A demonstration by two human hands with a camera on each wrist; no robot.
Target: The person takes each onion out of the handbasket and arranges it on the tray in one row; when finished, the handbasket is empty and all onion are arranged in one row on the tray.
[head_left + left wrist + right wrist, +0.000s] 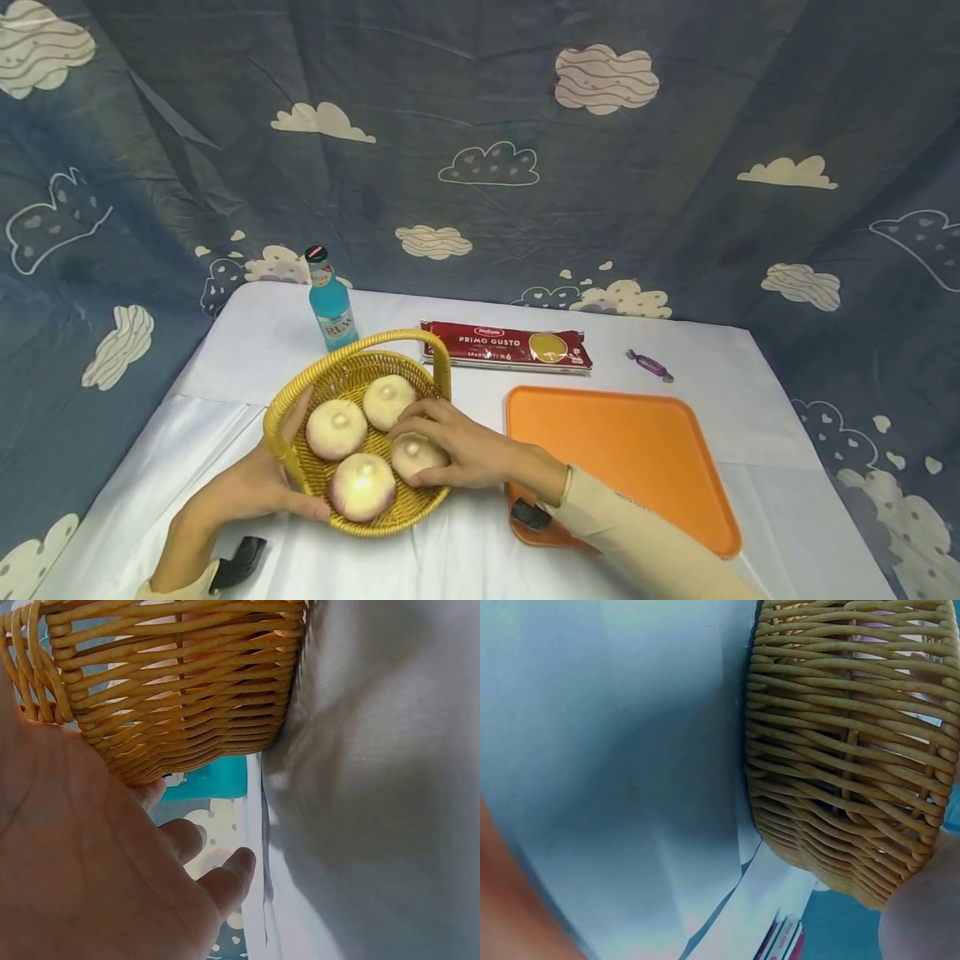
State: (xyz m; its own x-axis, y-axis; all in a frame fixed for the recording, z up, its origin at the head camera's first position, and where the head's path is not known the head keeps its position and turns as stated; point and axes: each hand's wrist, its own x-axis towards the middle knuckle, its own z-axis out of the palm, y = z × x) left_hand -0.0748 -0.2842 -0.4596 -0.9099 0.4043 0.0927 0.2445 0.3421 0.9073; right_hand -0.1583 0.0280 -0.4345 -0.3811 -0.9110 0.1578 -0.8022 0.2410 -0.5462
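In the head view a yellow wicker basket (408,504) with an arched handle stands on the white-covered table. Several round, cream-and-purple onions (337,429) lie in it. My left hand (251,487) holds the basket's left side, thumb at the near rim and fingers along the far-left side. In the left wrist view, the palm (90,855) is against the woven wall (187,697). Reaching over the right rim, my right hand (468,446) grips the rightmost onion (412,454) inside the basket. The right wrist view shows only the basket's outside (847,750) and part of the hand (922,907).
An orange tray (615,433) lies right of the basket, under the right forearm. Behind stand a blue bottle (332,308) and a red spaghetti pack (510,347) lying flat. A purple wrapped candy (650,365) lies at the back right. A cloud-patterned cloth (480,100) hangs behind.
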